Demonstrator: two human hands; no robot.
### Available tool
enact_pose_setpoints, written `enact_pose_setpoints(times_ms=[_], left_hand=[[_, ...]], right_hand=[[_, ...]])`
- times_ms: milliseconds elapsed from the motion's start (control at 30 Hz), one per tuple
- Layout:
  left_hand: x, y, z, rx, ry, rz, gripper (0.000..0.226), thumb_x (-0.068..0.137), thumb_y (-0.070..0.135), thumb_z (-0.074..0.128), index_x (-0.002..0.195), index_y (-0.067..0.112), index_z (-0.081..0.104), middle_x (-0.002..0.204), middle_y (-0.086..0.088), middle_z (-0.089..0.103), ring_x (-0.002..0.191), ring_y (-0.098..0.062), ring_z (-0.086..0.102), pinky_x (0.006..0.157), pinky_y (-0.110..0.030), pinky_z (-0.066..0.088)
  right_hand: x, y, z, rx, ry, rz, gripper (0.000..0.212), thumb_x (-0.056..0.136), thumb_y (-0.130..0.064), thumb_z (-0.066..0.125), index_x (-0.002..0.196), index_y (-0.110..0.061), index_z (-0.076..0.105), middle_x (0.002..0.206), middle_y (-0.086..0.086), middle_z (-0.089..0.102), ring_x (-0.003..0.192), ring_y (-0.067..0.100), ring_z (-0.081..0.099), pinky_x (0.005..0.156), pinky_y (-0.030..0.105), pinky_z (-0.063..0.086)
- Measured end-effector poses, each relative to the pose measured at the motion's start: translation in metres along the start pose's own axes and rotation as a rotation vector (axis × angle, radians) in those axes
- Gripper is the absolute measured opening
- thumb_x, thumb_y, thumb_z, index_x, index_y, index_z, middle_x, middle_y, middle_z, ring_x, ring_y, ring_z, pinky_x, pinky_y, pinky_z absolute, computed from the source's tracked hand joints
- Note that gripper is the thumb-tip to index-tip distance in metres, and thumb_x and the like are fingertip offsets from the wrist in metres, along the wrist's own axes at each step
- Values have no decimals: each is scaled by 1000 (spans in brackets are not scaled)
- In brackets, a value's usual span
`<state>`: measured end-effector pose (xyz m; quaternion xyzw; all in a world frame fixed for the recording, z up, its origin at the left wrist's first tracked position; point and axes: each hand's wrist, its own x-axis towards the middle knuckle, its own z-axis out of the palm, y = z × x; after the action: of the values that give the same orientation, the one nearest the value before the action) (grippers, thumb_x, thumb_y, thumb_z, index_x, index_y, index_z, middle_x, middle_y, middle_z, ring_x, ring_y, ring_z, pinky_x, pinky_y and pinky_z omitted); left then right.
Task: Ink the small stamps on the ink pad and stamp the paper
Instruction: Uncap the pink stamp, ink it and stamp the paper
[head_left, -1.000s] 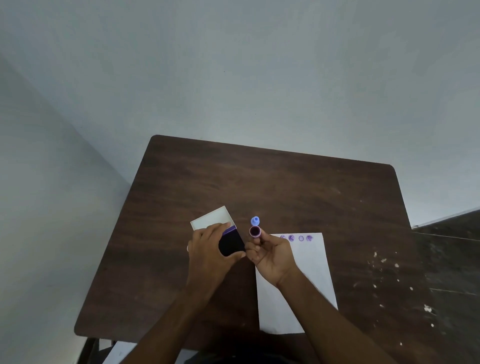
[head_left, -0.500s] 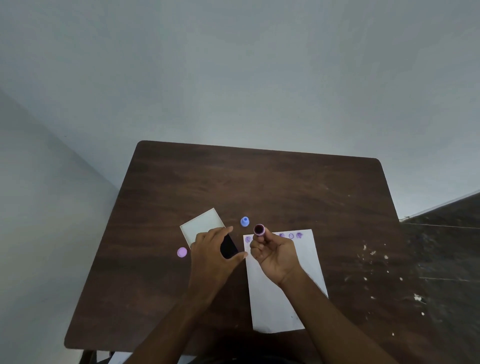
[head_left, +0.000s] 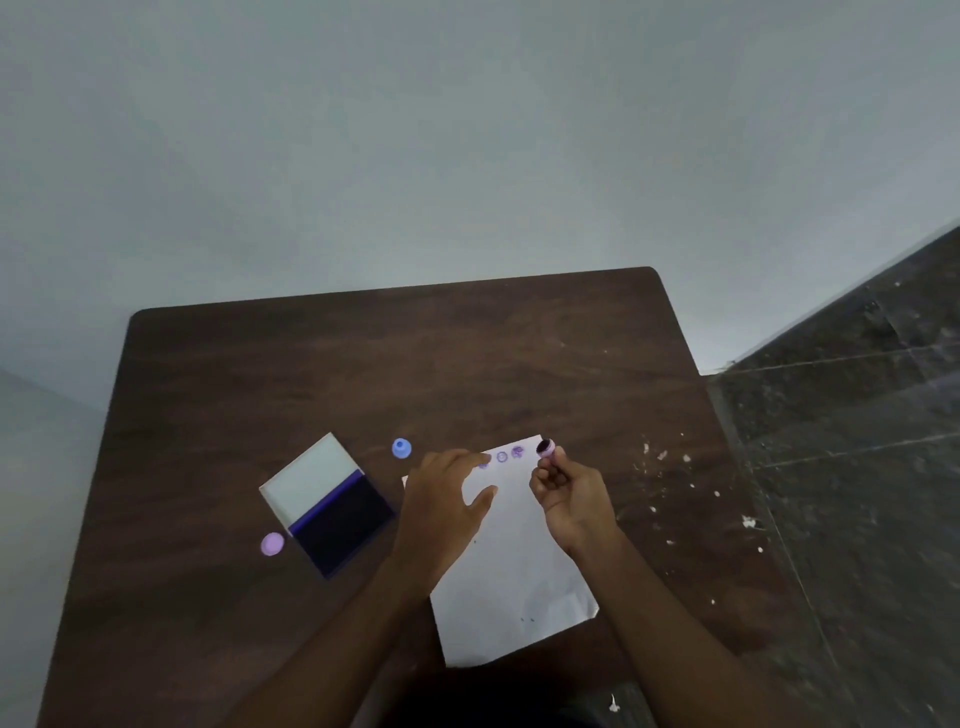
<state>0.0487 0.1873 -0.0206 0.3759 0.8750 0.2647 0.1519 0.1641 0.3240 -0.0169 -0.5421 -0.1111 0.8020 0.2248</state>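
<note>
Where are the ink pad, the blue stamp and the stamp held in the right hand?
ink pad (head_left: 347, 525), head view, on its dark inked surface.
blue stamp (head_left: 401, 448), head view, on its top.
held stamp (head_left: 545, 448), head view, on its dark inked face, at the tips of the right hand (head_left: 574, 499).

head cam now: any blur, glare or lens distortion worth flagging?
Head view: dim, flat light, no glare or hard shadows. Left hand is smeared by motion over the paper; right hand with the stamp is soft. Prints along the paper's top edge are too fuzzy to read. Wide-angle bowing shows on the table edges.
</note>
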Motion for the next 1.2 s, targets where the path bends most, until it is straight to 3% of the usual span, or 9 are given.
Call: enact_pose_setpoints(times_ms=[100,233,367,467,600,767,867,1067,1200], left_hand=[[13,13,13,-10,-60,-8,46,76,50,71,117,31,63,120,9,66,105,-12,57,88,-20,35],[27,23,31,9,-103,-31,50,73,51,74,117,30,61,121,6,64,106,-14,56,90,-22,30],[39,25,43,52,-117,-50,54,73,58,70,118,30,59,121,5,64,103,-15,56,91,-23,30],[43,24,51,64,-115,-66,56,75,61,66,120,30,57,124,5,62,106,-16,55,97,-27,36],[46,24,62,69,-66,-80,52,70,52,77,112,23,64,115,-2,67,98,-21,60,92,-31,43],[51,20,68,38,-54,-134,51,59,42,88,99,21,67,98,-5,67,83,-20,59,77,-27,39],[55,22,67,26,-40,-138,52,50,38,93,92,22,67,88,-5,67,74,-11,46,69,-26,37],[59,21,67,32,-104,-194,51,59,46,87,97,20,65,99,-4,67,85,-20,58,78,-26,36],[59,22,66,33,-118,-199,51,63,49,84,100,20,63,104,-2,66,90,-18,56,81,-26,36]], right_hand=[[8,-6,-7,-253,146,-144,16,83,-20,73,81,-4,77,72,12,73,57,18,65,60,30,59],[20,-9,-11,-596,173,-392,17,76,-30,80,79,-13,76,70,9,73,57,21,65,61,31,60],[32,-7,-10,-1004,242,-548,22,83,-39,70,85,-17,69,77,-3,72,63,14,66,53,13,51],[38,-3,-10,-1122,150,-593,19,82,-48,65,84,-29,61,80,-12,67,67,9,63,52,6,44],[46,2,-10,-1110,28,-590,78,68,-81,45,97,-11,63,90,-4,65,78,14,62,68,11,48],[54,2,-13,-1244,102,-643,24,87,-42,63,91,-18,62,90,3,70,68,6,58,57,-1,43],[56,1,-15,-1278,98,-658,23,87,-39,64,91,-16,63,89,1,69,67,5,56,54,2,42],[57,1,-12,-1298,108,-668,23,86,-37,66,90,-14,64,88,2,69,65,3,56,58,-3,41],[57,0,-10,-1336,102,-633,26,87,-38,65,96,-14,64,93,2,69,68,5,56,54,1,41]])
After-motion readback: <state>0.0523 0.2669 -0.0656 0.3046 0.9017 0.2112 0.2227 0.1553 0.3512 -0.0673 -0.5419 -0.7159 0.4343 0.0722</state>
